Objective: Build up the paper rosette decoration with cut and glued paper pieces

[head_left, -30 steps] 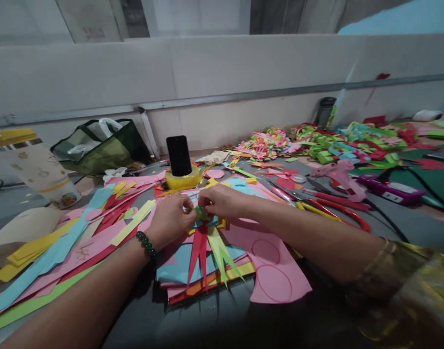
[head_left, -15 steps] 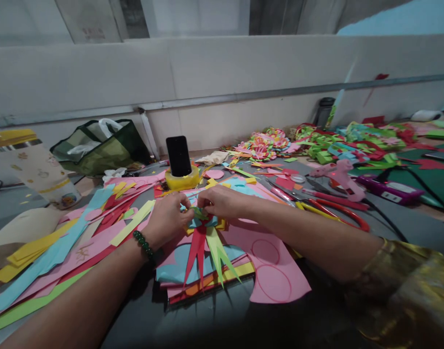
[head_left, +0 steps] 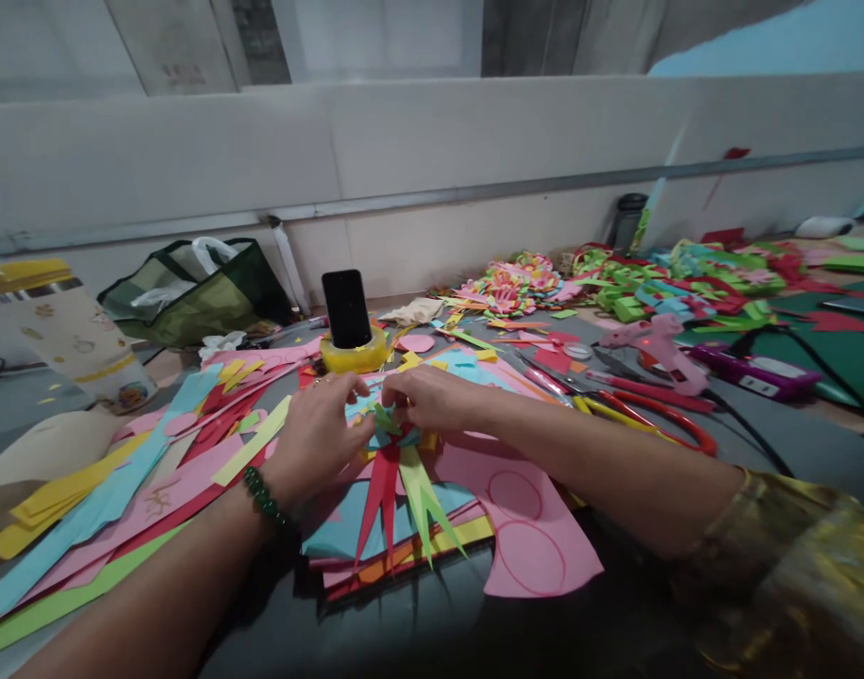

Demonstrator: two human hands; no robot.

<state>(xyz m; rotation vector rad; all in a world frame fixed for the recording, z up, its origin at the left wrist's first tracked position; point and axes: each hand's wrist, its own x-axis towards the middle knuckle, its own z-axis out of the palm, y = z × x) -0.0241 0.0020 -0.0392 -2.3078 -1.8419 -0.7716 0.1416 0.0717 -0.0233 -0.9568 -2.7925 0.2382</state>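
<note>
Near the centre, your right hand [head_left: 436, 396] partly hides the green paper piece [head_left: 386, 421]; at lower right, the edge cuts off your blurred sleeve [head_left: 792, 566].

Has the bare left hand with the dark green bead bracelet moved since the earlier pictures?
Yes. Judged against the round yellow tape roll, the left hand has shifted slightly left and back toward the person.

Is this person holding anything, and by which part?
The right hand seems to hold the paper ornament by its green top, though the grip itself is hidden. The left hand, open beside it, seems to hold nothing.
</note>
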